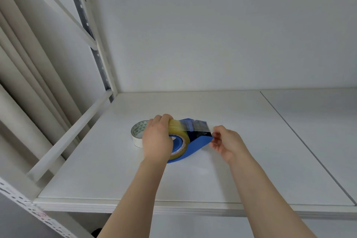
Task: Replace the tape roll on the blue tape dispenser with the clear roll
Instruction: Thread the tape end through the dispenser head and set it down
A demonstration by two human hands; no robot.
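The blue tape dispenser (195, 144) lies on its side on the white shelf (193, 179). A clear, yellowish tape roll (178, 132) sits on its blue hub. My left hand (157, 138) rests over the roll and grips it from the left. My right hand (225, 144) pinches the free end of the clear tape (201, 124), which stretches from the roll's top across the dispenser's nose. A white tape roll (137, 133) with a green-patterned core lies flat just left of my left hand, partly hidden by it.
The shelf's back wall rises behind the dispenser. A white metal upright (100, 48) and rails (71, 139) close off the left side. A seam (301, 141) divides the shelf board on the right. The front edge (193, 207) runs below my forearms.
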